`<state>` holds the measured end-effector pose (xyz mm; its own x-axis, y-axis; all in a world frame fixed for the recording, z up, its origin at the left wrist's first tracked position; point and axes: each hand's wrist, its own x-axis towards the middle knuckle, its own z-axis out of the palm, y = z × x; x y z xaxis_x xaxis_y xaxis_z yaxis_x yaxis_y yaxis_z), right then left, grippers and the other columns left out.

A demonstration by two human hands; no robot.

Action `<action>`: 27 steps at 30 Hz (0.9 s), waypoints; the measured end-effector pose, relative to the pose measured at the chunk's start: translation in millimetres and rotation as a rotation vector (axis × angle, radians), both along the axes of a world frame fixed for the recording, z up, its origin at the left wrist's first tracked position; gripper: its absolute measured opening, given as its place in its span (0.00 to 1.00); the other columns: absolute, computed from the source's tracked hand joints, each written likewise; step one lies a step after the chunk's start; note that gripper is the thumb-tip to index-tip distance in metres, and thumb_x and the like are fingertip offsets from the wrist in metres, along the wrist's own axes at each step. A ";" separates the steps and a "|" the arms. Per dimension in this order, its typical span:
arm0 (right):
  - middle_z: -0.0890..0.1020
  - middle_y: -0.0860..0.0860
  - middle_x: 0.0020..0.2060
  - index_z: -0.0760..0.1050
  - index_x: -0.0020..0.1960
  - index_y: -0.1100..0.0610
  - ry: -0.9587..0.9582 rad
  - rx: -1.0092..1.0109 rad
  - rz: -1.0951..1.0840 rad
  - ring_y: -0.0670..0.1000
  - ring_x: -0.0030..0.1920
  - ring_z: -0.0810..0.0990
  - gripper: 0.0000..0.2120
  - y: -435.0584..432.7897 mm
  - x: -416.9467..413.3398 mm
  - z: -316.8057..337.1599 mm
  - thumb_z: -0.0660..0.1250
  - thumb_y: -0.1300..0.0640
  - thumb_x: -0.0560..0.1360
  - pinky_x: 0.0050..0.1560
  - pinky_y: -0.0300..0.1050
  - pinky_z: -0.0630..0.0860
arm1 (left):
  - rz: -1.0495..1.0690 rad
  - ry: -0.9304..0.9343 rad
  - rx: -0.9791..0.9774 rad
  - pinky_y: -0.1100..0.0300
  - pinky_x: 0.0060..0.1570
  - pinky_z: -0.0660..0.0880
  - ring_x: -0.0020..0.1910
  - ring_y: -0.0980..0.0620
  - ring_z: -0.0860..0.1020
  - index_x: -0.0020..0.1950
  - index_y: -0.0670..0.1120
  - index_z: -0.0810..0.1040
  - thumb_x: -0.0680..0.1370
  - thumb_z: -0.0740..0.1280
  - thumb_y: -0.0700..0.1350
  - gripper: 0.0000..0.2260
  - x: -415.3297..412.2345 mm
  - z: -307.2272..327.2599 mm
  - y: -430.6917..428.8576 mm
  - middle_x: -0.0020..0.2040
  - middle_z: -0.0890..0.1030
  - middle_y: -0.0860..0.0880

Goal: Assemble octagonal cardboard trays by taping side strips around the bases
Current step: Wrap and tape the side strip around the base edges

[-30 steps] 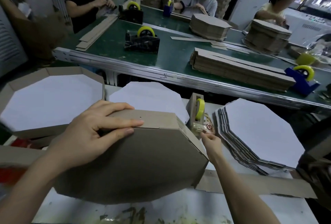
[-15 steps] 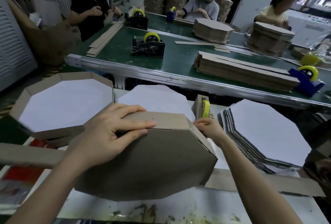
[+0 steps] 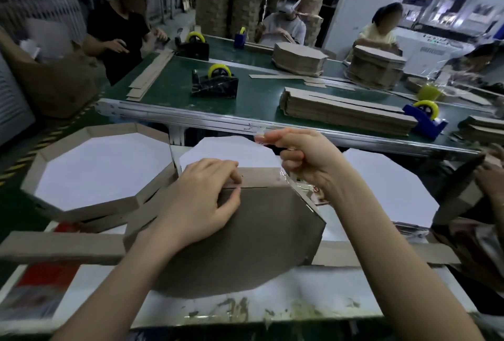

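left hand [image 3: 201, 201]: seen bare, nails cut short and plain | right hand [image 3: 308, 160]: seen bare, nails plain | left forearm [image 3: 122, 286], right forearm [image 3: 395, 272]: shown bare to the frame edge

Left hand [image 3: 201, 201] gripping tray [image 3: 245, 234] edge, right hand [image 3: 305, 155] pinching clear tape [image 3: 260, 133]
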<state>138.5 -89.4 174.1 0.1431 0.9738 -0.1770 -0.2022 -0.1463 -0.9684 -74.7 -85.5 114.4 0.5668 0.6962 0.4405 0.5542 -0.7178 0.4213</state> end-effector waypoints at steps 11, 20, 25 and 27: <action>0.82 0.59 0.47 0.75 0.53 0.67 0.328 -0.199 0.010 0.41 0.15 0.60 0.15 -57.8 -26.3 -20.7 0.50 0.71 0.80 0.16 0.29 0.57 | -0.016 0.055 0.016 0.61 0.51 0.60 0.60 0.51 0.69 0.66 0.54 0.63 0.79 0.64 0.54 0.18 -3.1 4.2 1.2 0.59 0.76 0.52; 0.83 0.59 0.47 0.74 0.54 0.68 0.422 -0.244 0.005 0.41 0.14 0.60 0.17 -77.7 -33.6 -29.8 0.47 0.71 0.80 0.16 0.29 0.56 | -0.034 0.107 0.075 0.60 0.55 0.61 0.61 0.50 0.70 0.67 0.57 0.71 0.80 0.63 0.52 0.15 -3.9 2.3 -0.9 0.60 0.77 0.54; 0.84 0.57 0.49 0.79 0.52 0.67 0.252 -0.223 0.004 0.41 0.17 0.59 0.18 -80.6 -33.6 -37.0 0.51 0.71 0.78 0.17 0.29 0.54 | -0.055 0.147 0.060 0.57 0.64 0.62 0.66 0.50 0.68 0.70 0.58 0.72 0.82 0.60 0.53 0.16 -5.5 -1.0 3.1 0.67 0.74 0.54; 0.80 0.59 0.54 0.84 0.49 0.64 0.101 -0.210 0.003 0.41 0.19 0.58 0.19 -79.2 -32.4 -41.5 0.54 0.71 0.76 0.19 0.31 0.53 | -0.055 0.165 0.063 0.58 0.65 0.60 0.67 0.52 0.66 0.72 0.60 0.70 0.82 0.58 0.54 0.17 -5.9 -1.2 2.9 0.68 0.72 0.55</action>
<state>106.1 -168.6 132.6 0.1114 0.9147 -0.3886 -0.2957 -0.3428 -0.8917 -80.6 -82.6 113.3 0.6718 0.6358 0.3802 0.5709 -0.7714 0.2812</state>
